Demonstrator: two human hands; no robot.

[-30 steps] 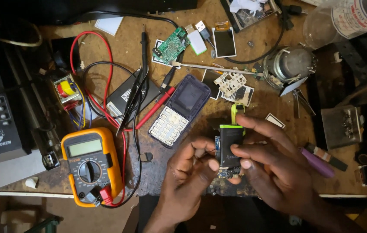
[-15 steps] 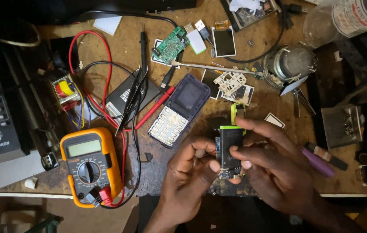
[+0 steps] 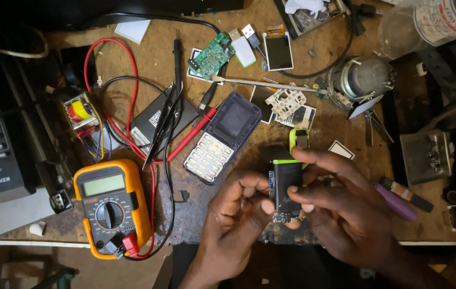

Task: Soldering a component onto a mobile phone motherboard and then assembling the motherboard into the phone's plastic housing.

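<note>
Hands around black, green-edged battery

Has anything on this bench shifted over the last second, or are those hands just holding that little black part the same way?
Nothing has visibly moved. Both the left hand and the right hand keep the same grip on the small black phone part. The keypad phone, the orange multimeter with its red and black leads, and the green circuit board lie where they were.
</note>
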